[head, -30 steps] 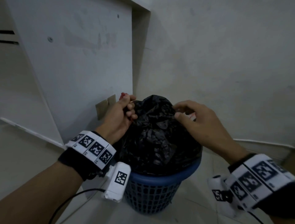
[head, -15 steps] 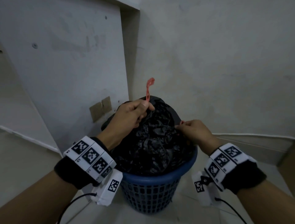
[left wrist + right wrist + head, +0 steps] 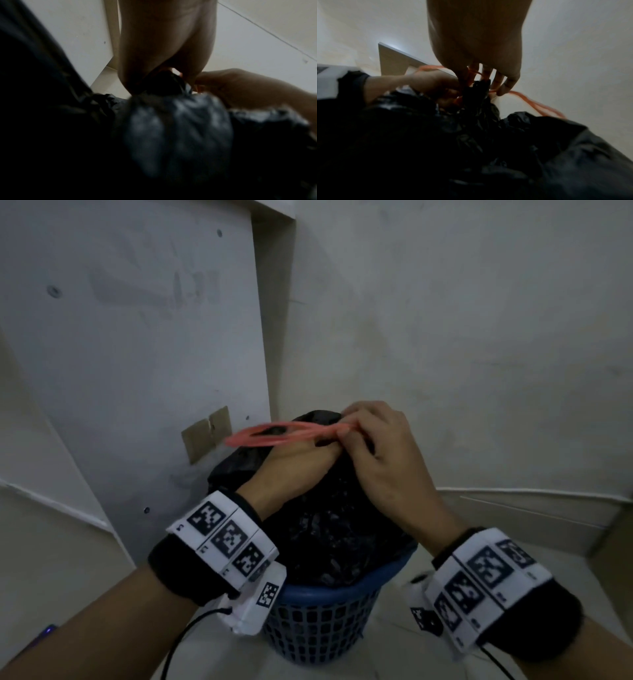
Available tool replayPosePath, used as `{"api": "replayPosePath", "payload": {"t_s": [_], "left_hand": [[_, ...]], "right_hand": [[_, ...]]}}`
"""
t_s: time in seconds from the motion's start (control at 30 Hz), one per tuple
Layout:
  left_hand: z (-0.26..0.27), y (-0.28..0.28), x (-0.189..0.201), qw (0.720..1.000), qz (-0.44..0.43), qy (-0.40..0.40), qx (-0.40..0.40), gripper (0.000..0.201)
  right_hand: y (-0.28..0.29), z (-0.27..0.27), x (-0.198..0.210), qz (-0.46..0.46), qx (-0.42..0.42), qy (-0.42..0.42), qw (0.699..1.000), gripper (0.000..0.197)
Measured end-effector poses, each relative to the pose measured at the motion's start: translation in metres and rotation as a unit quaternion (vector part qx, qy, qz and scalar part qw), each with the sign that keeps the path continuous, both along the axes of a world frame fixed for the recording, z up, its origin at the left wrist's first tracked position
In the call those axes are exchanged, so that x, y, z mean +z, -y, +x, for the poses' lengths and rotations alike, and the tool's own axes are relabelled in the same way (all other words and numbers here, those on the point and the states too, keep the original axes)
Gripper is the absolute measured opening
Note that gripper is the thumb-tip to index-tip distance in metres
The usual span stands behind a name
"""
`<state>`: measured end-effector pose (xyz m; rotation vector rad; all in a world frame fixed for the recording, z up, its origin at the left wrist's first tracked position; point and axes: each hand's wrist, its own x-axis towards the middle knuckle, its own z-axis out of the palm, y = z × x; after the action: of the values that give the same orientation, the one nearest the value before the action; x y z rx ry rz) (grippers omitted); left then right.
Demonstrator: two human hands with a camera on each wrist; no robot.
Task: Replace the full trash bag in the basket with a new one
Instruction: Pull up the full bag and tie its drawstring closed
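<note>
left hand: curled round the gathered neck of the black trash bag, directly above the basket; half a second ago it stood higher over the basket and pinched the red tie upright.

right hand: fingers curled, pinching the red drawstring at the bag's neck, touching the left hand; half a second ago it sat lower, at the basket's right rim, apart from the left hand.

red drawstring: a flat loop lying nearly level above the basket, running from the right hand's fingertips out over the left hand toward the basket's left side; earlier it stood vertical. in the right wrist view a second red strand trails off beyond the fingers.

black trash bag: seated in the basket, its bulging crumpled body rising above the rim, top bunched into a neck between the two hands.

basket: blue, latticed wall, on the pale floor in a corner.

wall panel: left of and behind the basket, with a brown patch just above the basket's left side.

wall: plain, pale, behind and right of the basket.
</note>
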<state>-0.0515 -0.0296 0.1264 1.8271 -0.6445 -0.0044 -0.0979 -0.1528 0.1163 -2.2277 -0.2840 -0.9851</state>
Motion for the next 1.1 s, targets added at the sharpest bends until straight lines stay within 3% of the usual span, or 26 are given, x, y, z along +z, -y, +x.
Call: {"api": "replayPosePath", "payload": {"t_s": [0.07,0.2,0.27,0.47,0.6,0.77,0.9,1.0,1.03,1.1], "left_hand": [[-0.005,0.003,0.003,0.996,-0.065,-0.041,-0.038,0.021],[-0.016,0.002,0.011,0.981,-0.085,-0.160,-0.071,0.018],[-0.020,0.004,0.016,0.981,-0.074,-0.174,-0.051,0.025],[-0.019,0.008,0.009,0.992,-0.027,-0.120,-0.004,0.040],[-0.011,0.007,0.003,0.996,-0.049,-0.039,0.068,0.037],[-0.006,-0.001,0.006,0.993,-0.051,-0.064,0.080,0.036],[-0.008,-0.004,0.006,0.998,0.002,-0.036,0.057,0.039],[-0.011,-0.004,0.007,0.998,0.017,-0.041,0.033,0.020],[-0.012,-0.004,0.006,0.999,0.020,-0.020,0.026,0.024],[-0.013,-0.006,0.001,0.992,0.074,0.105,0.016,0.028]], "right_hand": [[-0.004,-0.002,0.002,-0.014,-0.030,-0.007,0.999,0.023],[-0.001,-0.006,0.005,-0.044,-0.073,-0.074,0.994,0.020],[-0.001,-0.008,0.002,-0.072,-0.080,-0.076,0.991,0.012],[-0.005,-0.009,-0.002,-0.148,-0.099,-0.088,0.980,0.011],[-0.006,-0.013,-0.003,-0.113,-0.046,-0.081,0.989,0.015],[-0.005,-0.014,-0.006,-0.103,0.025,-0.047,0.993,0.014],[-0.002,-0.011,-0.010,-0.177,-0.035,-0.004,0.984,0.011],[0.002,-0.007,-0.012,-0.168,-0.100,-0.014,0.981,0.011],[0.005,-0.006,-0.013,-0.158,-0.116,-0.027,0.980,0.012],[0.010,-0.004,-0.012,-0.135,-0.134,-0.050,0.980,0.014]]}}
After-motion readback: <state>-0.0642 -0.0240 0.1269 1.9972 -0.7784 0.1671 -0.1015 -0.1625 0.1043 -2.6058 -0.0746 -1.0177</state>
